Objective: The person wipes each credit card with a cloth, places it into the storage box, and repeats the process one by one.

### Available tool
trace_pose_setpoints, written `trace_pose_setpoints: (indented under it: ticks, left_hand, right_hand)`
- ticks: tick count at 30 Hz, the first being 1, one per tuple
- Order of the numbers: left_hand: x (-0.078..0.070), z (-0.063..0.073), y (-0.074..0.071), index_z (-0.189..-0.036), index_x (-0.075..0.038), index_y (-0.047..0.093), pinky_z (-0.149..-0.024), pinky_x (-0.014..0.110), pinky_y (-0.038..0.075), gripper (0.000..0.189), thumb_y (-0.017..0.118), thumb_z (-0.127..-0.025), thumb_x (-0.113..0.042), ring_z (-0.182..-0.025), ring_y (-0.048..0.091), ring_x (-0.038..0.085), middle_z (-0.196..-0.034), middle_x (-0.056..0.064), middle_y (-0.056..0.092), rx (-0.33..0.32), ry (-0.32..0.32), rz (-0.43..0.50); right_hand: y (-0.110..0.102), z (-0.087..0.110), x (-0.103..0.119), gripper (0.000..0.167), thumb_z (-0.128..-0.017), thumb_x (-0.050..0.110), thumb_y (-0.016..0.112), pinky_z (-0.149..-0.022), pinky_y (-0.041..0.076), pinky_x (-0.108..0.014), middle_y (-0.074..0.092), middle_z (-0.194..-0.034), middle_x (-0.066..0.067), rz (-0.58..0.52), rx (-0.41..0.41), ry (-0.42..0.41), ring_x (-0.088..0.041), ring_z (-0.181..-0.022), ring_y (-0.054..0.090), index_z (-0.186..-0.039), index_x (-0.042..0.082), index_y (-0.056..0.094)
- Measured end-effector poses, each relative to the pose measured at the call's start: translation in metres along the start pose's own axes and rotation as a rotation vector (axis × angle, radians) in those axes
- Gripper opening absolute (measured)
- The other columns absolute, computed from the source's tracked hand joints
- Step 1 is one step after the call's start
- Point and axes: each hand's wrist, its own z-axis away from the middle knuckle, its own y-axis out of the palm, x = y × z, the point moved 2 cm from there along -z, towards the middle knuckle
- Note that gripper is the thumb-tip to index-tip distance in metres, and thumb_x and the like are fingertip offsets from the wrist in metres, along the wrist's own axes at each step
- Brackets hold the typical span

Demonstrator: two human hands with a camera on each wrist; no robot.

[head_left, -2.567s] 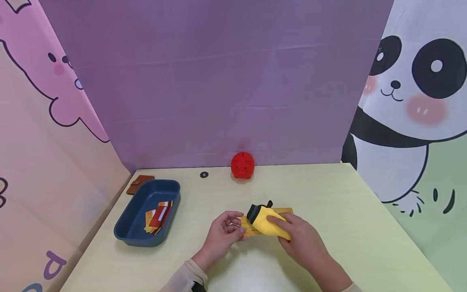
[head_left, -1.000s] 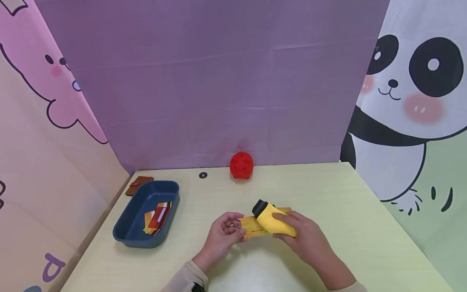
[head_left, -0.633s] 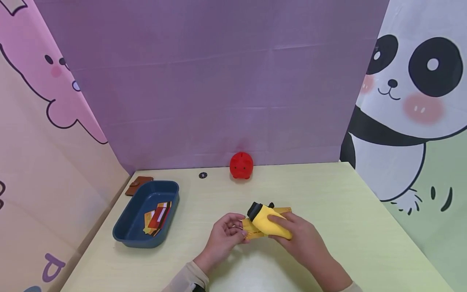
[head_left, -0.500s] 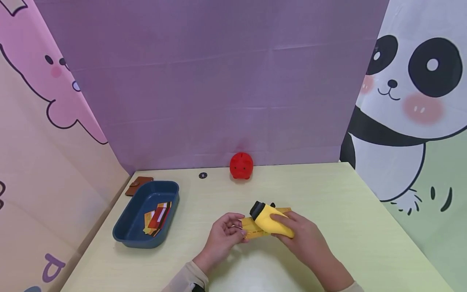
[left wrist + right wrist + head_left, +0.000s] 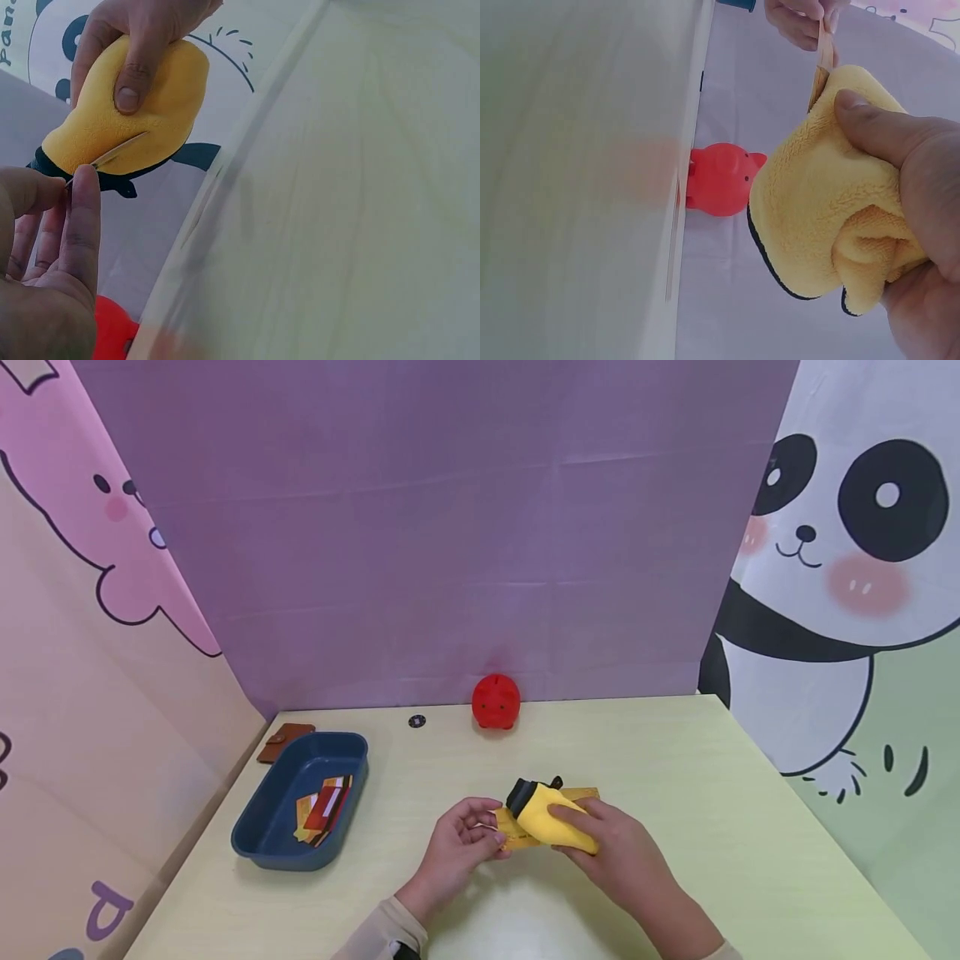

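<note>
In the head view, my left hand (image 5: 457,843) pinches one end of a thin, flat gold slip (image 5: 512,837). The slip carries print; whether it is a card or a banknote I cannot tell. My right hand (image 5: 622,860) holds a folded, fluffy yellow cleaning cloth (image 5: 553,820) with dark edging against it, hiding the slip's middle. In the left wrist view the slip (image 5: 120,150) shows nearly edge-on against the cloth (image 5: 161,90). From the right wrist, my right thumb presses on the cloth (image 5: 810,195), and the slip (image 5: 823,56) sticks out toward my left fingers.
A blue tray (image 5: 251,843) stands at the left with several red and gold cards (image 5: 326,808) inside. Behind it lies a brown wallet (image 5: 283,743). A red piggy bank (image 5: 496,702) and a small black round disc (image 5: 417,721) sit near the table's back edge.
My right hand with the yellow cloth has shifted right, then back left along the gold slip. My left hand has stayed nearly still, pinching the slip.
</note>
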Motion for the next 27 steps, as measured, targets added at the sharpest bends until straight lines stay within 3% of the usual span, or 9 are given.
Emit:
trace_pose_setpoints:
  ticks: [7, 12, 17, 23, 27]
  left_hand:
    - [-0.004, 0.000, -0.004, -0.135, 0.001, 0.059, -0.084, 0.045, 0.064, 0.045, 0.069, -0.093, 0.013, -0.095, 0.068, 0.021, -0.111, 0.013, 0.060, -0.003, 0.007, -0.013]
    - [-0.009, -0.001, -0.009, -0.137, -0.003, 0.060, -0.084, 0.043, 0.064, 0.047, 0.068, -0.094, 0.012, -0.095, 0.068, 0.022, -0.112, 0.014, 0.059, -0.025, 0.015, -0.035]
    - [-0.009, -0.002, -0.013, -0.140, -0.009, 0.061, -0.085, 0.041, 0.064, 0.048, 0.069, -0.096, 0.008, -0.099, 0.070, 0.023, -0.116, 0.016, 0.061, -0.039, -0.014, -0.053]
    - [-0.008, -0.002, -0.013, -0.133, -0.001, 0.066, -0.086, 0.039, 0.063, 0.038, 0.068, -0.096, 0.008, -0.096, 0.069, 0.020, -0.126, 0.016, 0.062, -0.008, 0.004, -0.048]
    - [-0.008, -0.002, -0.013, -0.133, 0.002, 0.067, -0.086, 0.038, 0.063, 0.037, 0.067, -0.097, 0.008, -0.094, 0.068, 0.017, -0.136, 0.018, 0.060, 0.001, 0.018, -0.072]
  right_hand:
    - [-0.004, 0.000, -0.004, 0.058, -0.065, 0.018, 0.101, -0.074, 0.063, -0.040, 0.070, -0.110, -0.002, 0.047, -0.015, -0.026, -0.023, -0.092, 0.072, -0.119, 0.024, 0.079]
    - [-0.007, 0.002, -0.017, 0.059, -0.065, 0.015, 0.101, -0.071, 0.063, -0.039, 0.071, -0.107, -0.001, 0.041, -0.039, 0.044, -0.021, -0.086, 0.071, -0.119, 0.024, 0.079]
    - [-0.011, 0.005, -0.029, 0.060, -0.067, 0.013, 0.100, -0.066, 0.060, -0.035, 0.071, -0.104, 0.005, -0.035, -0.093, 0.115, -0.013, -0.080, 0.066, -0.122, 0.022, 0.078]
    - [-0.016, 0.005, -0.033, 0.059, -0.068, 0.014, 0.099, -0.070, 0.061, -0.034, 0.071, -0.105, 0.006, -0.084, -0.138, 0.135, -0.014, -0.085, 0.069, -0.123, 0.021, 0.077]
    - [-0.017, 0.006, -0.035, 0.058, -0.068, 0.015, 0.099, -0.075, 0.057, -0.024, 0.072, -0.106, 0.006, -0.086, -0.158, 0.135, -0.015, -0.086, 0.070, -0.122, 0.020, 0.078]
